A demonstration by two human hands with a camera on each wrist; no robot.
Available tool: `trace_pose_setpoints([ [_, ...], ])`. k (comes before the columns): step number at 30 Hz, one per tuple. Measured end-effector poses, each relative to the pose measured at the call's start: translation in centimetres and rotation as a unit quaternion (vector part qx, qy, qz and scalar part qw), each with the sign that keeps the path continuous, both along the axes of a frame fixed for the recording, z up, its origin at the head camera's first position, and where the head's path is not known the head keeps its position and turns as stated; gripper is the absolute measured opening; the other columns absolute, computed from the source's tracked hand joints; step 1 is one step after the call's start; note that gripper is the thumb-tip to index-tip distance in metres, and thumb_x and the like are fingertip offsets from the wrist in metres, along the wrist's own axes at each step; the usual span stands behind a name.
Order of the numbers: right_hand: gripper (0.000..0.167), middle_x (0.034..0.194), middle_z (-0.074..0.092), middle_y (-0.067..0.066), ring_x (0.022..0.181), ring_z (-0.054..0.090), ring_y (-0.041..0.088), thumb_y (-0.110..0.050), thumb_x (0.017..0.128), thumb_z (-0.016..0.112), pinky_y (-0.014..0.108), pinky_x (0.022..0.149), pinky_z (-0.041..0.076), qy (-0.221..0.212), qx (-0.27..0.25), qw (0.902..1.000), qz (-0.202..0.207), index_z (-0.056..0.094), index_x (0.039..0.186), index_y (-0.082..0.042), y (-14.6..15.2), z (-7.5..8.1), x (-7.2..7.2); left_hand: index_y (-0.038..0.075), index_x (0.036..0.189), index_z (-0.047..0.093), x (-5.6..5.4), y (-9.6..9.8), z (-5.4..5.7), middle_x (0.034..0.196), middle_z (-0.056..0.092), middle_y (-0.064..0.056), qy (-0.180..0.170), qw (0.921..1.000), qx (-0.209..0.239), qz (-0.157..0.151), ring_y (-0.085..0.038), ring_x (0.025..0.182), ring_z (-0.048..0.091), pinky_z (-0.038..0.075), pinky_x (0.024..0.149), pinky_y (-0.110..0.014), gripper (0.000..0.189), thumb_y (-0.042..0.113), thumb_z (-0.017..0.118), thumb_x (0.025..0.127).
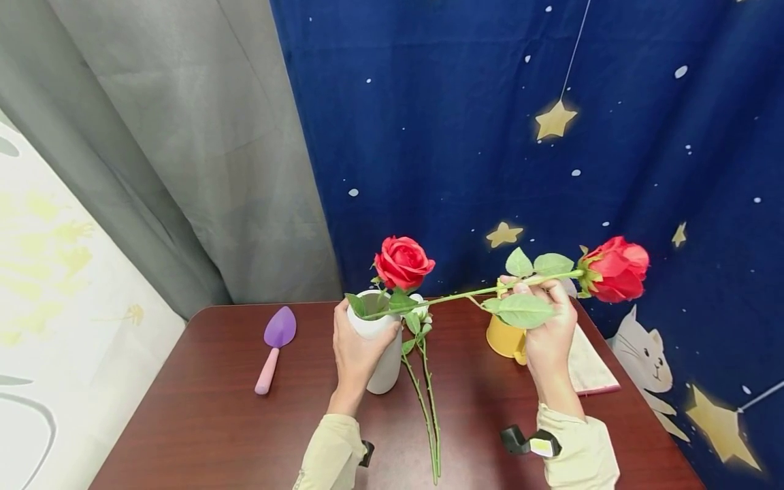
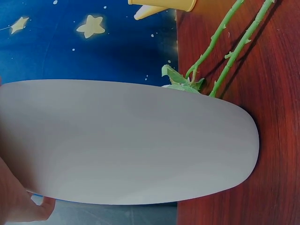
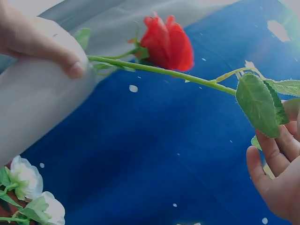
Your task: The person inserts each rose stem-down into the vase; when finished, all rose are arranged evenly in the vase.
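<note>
One rose (image 1: pixel 618 269) gripped in right hand (image 1: pixel 551 330), partly hiding yellow can (image 1: pixel 505 340); left hand (image 1: pixel 358 354) grips vase (image 1: pixel 386 371), mouth partly leaf-covered.

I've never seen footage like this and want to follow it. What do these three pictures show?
There is no machine here, just a person's two bare hands. The wide picture comes from the head; the other two come from small cameras on the left and right wrists.

The left hand grips a white vase with one red rose in it. The right hand holds a second red rose, its stem's far end at the vase's mouth.

On the brown table are a purple-and-pink trowel, two white flowers, probably a yellow watering can, and a pale, partly hidden item.
</note>
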State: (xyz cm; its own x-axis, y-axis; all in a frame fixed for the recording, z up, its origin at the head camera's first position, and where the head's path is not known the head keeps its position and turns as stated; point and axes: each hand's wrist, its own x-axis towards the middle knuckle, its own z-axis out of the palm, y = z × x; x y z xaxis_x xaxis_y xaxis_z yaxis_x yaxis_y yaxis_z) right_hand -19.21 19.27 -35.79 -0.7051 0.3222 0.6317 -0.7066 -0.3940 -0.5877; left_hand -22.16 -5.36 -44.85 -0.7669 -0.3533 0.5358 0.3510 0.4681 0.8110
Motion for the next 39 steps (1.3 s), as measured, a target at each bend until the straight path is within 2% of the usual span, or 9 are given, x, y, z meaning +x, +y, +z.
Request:
trace_pose_setpoints([
  [6, 0.014, 0.089, 0.067, 0.023, 0.082, 0.067, 0.029, 0.014, 0.084, 0.057, 0.03, 0.07, 0.053, -0.007, 0.051, 0.9984, -0.023, 0.049, 0.094, 0.017, -1.5, -0.2, 0.1, 0.013, 0.126, 0.044, 0.0, 0.0, 0.1, 0.113, 0.053, 0.0, -0.001, 1.0, 0.001, 0.001, -0.018, 0.099, 0.053, 0.044, 0.08, -0.041, 0.082, 0.039, 0.084, 0.059],
  [10, 0.013, 0.088, 0.069, 0.018, 0.083, 0.067, 0.027, 0.015, 0.082, 0.058, 0.029, 0.069, 0.053, -0.027, 0.072, 0.9963, -0.037, 0.05, 0.093, 0.016, -2.1, -0.3, 0.1, 0.012, 0.126, 0.044, 0.0, 0.0, 0.0, 0.113, 0.053, -0.001, 0.0, 1.0, -0.002, 0.002, -0.018, 0.099, 0.053, 0.044, 0.081, -0.041, 0.082, 0.038, 0.084, 0.06],
  [15, 0.013, 0.088, 0.069, 0.018, 0.084, 0.067, 0.026, 0.015, 0.082, 0.058, 0.029, 0.07, 0.052, -0.026, 0.078, 0.996, -0.035, 0.051, 0.093, 0.015, -2.5, -0.3, 0.1, 0.011, 0.126, 0.043, 0.0, 0.0, 0.0, 0.112, 0.054, -0.002, 0.001, 1.0, -0.004, 0.003, -0.019, 0.098, 0.053, 0.045, 0.08, -0.041, 0.082, 0.038, 0.084, 0.06],
  [23, 0.014, 0.09, 0.067, 0.022, 0.084, 0.066, 0.028, 0.017, 0.083, 0.056, 0.029, 0.07, 0.052, 0.025, 0.063, 0.9974, -0.022, 0.05, 0.095, 0.018, -3.6, 0.2, -0.8, 0.011, 0.126, 0.042, 0.0, 0.1, 0.1, 0.111, 0.054, -0.003, -0.003, 1.0, -0.005, 0.005, -0.02, 0.097, 0.053, 0.045, 0.079, -0.042, 0.083, 0.04, 0.084, 0.06],
  [30, 0.012, 0.088, 0.069, 0.017, 0.088, 0.066, 0.027, 0.016, 0.082, 0.058, 0.024, 0.068, 0.051, 0.012, 0.056, 0.9978, -0.032, 0.055, 0.094, 0.017, -5.0, 0.1, -1.4, 0.01, 0.126, 0.043, 0.1, 0.0, 0.0, 0.111, 0.054, -0.004, 0.001, 1.0, -0.003, 0.006, -0.021, 0.096, 0.054, 0.045, 0.078, -0.041, 0.085, 0.04, 0.085, 0.058],
  [39, 0.012, 0.088, 0.069, 0.016, 0.088, 0.066, 0.026, 0.011, 0.081, 0.062, 0.024, 0.068, 0.051, 0.006, 0.054, 0.9971, -0.052, 0.06, 0.093, 0.011, -5.3, -0.2, -1.9, 0.01, 0.127, 0.043, -0.2, -0.1, 0.0, 0.111, 0.054, -0.004, 0.004, 1.0, -0.005, 0.004, -0.021, 0.098, 0.054, 0.044, 0.079, -0.042, 0.084, 0.04, 0.085, 0.059],
])
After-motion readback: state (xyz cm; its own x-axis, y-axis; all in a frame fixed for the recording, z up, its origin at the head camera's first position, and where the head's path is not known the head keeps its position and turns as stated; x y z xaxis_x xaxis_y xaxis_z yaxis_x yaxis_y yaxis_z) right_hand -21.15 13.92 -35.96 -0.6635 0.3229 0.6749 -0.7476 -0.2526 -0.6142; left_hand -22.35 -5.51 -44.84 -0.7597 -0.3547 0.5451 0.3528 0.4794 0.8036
